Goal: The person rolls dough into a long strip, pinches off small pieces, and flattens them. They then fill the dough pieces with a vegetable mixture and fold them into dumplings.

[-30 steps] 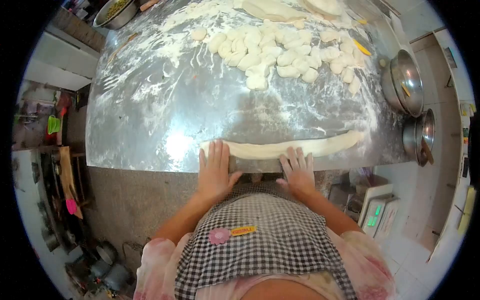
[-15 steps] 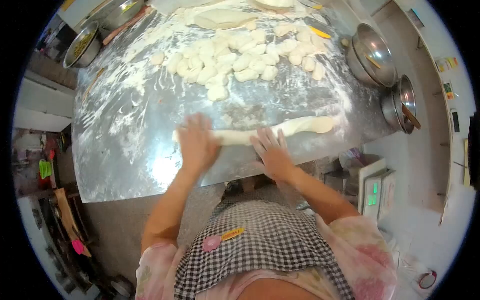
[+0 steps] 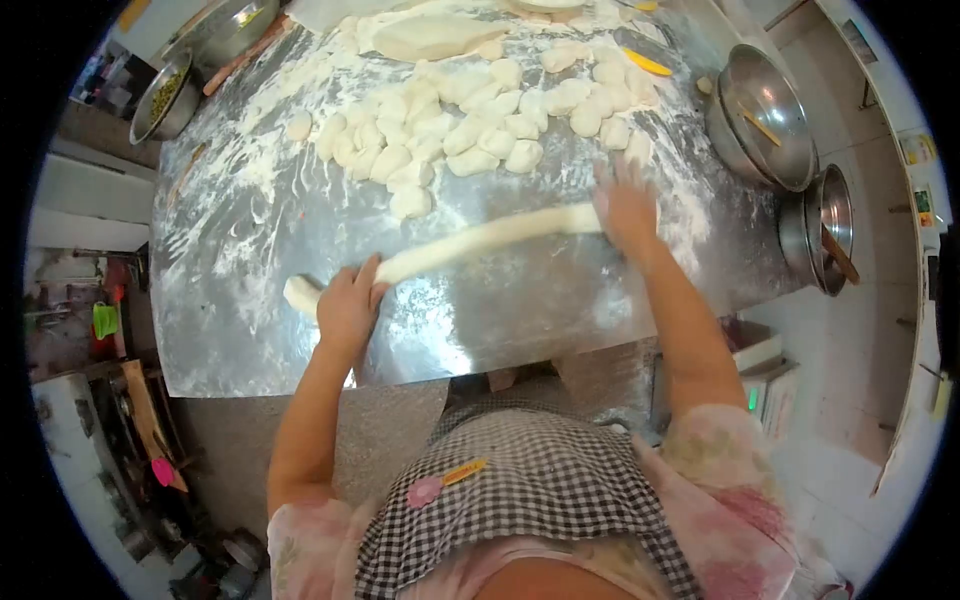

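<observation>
A long rope of dough (image 3: pixel 490 236) lies across the metal table, rising slightly toward the right. Near its left end, my left hand (image 3: pixel 347 305) rests on top, fingers over the dough and palm down. The short tip of the rope sticks out to the left of that hand. At the other end my right hand (image 3: pixel 628 212), smeared by motion, lies over the rope with its fingers stretched out; the dough's right tip is hidden under it. Beyond the rope sit many small dough pieces (image 3: pixel 400 130) in a floury cluster.
Flour dusts the metal table (image 3: pixel 230 330). A larger dough slab (image 3: pixel 425 38) lies at the back, near a yellow scraper (image 3: pixel 647 62). Steel bowls (image 3: pixel 785 110) stand on the right edge, a bowl of green filling (image 3: pixel 165 95) and a rolling pin (image 3: pixel 245 58) at back left.
My hands have moved apart, the left one leftward and nearer, the right one rightward and farther. The dough rope is now longer, thinner and more slanted.
</observation>
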Action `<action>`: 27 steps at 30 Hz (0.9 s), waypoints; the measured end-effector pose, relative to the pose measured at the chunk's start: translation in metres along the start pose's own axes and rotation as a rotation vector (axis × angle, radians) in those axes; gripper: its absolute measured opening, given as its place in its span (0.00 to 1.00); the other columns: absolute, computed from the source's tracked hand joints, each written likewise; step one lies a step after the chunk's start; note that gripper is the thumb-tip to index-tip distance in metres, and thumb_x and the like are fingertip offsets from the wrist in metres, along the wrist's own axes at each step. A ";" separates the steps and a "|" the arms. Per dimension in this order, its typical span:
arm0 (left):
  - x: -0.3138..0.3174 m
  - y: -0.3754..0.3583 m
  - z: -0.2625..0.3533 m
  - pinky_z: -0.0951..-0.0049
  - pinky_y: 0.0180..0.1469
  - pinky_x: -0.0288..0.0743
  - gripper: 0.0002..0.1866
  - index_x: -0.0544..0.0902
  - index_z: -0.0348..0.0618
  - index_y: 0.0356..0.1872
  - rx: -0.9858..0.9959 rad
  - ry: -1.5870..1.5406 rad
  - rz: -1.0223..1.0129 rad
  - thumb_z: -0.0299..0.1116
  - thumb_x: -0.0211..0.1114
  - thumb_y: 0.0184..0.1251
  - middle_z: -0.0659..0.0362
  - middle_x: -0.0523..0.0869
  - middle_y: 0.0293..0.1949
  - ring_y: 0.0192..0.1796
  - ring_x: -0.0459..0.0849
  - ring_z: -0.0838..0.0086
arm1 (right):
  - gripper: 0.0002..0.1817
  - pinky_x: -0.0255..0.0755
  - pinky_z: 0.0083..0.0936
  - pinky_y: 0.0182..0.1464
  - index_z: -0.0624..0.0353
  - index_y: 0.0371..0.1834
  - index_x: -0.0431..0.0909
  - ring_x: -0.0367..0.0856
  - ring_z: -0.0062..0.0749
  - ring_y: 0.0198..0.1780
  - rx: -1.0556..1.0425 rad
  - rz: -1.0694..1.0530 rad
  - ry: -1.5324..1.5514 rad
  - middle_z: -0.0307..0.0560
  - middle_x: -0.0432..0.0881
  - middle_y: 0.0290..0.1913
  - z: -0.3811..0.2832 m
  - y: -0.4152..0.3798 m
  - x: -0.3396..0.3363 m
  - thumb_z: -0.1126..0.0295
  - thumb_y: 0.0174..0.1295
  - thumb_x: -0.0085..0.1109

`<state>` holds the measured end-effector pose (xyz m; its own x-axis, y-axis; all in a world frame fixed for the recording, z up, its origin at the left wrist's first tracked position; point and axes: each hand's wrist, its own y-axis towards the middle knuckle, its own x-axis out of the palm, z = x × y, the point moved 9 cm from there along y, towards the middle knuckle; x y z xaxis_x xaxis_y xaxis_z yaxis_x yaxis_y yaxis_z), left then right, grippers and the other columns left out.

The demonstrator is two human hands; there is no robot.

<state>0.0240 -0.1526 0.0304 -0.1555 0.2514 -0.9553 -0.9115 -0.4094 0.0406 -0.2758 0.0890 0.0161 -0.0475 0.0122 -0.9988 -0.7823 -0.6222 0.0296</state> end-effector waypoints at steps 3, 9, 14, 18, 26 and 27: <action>-0.001 -0.020 0.034 0.50 0.56 0.63 0.30 0.70 0.43 0.60 0.059 0.122 0.065 0.39 0.67 0.54 0.48 0.76 0.49 0.51 0.73 0.49 | 0.33 0.39 0.60 0.69 0.58 0.68 0.60 0.52 0.51 0.72 -0.171 -0.173 -0.031 0.54 0.56 0.71 -0.012 -0.072 0.008 0.59 0.59 0.54; 0.078 0.008 0.158 0.44 0.70 0.42 0.43 0.59 0.39 0.68 0.269 0.056 -0.227 0.53 0.64 0.56 0.46 0.59 0.69 0.72 0.54 0.53 | 0.41 0.35 0.63 0.68 0.61 0.70 0.55 0.46 0.65 0.71 -0.091 -0.181 0.162 0.66 0.50 0.71 -0.004 -0.157 0.014 0.53 0.56 0.58; 0.043 0.134 0.100 0.41 0.70 0.36 0.40 0.58 0.41 0.69 -0.029 0.215 0.104 0.58 0.52 0.63 0.44 0.51 0.72 0.74 0.44 0.47 | 0.39 0.36 0.64 0.67 0.56 0.72 0.50 0.44 0.69 0.71 0.175 0.008 0.096 0.67 0.47 0.72 0.024 -0.008 0.009 0.52 0.61 0.53; 0.030 0.137 0.078 0.34 0.67 0.38 0.34 0.61 0.48 0.69 -0.200 0.239 0.213 0.54 0.51 0.65 0.44 0.51 0.72 0.74 0.41 0.46 | 0.36 0.39 0.61 0.68 0.54 0.72 0.52 0.44 0.63 0.72 0.126 0.051 0.099 0.60 0.47 0.73 0.038 0.023 0.004 0.57 0.63 0.50; 0.038 -0.031 0.153 0.45 0.56 0.63 0.35 0.70 0.54 0.61 0.495 0.088 -0.036 0.47 0.69 0.48 0.49 0.70 0.60 0.60 0.70 0.56 | 0.30 0.44 0.63 0.66 0.51 0.62 0.67 0.55 0.57 0.69 -0.074 0.060 0.075 0.56 0.64 0.63 -0.014 -0.129 0.001 0.60 0.55 0.58; 0.036 -0.027 0.137 0.46 0.55 0.64 0.35 0.71 0.55 0.61 0.438 0.042 -0.045 0.48 0.69 0.47 0.49 0.71 0.58 0.59 0.70 0.56 | 0.31 0.43 0.64 0.66 0.51 0.63 0.66 0.54 0.58 0.69 -0.167 -0.054 0.144 0.56 0.63 0.65 -0.057 -0.143 -0.009 0.58 0.54 0.59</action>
<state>-0.0090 -0.0127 0.0353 -0.1041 0.2213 -0.9696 -0.9938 0.0143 0.1100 -0.1277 0.1334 0.0187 0.0903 -0.0556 -0.9944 -0.6669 -0.7449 -0.0189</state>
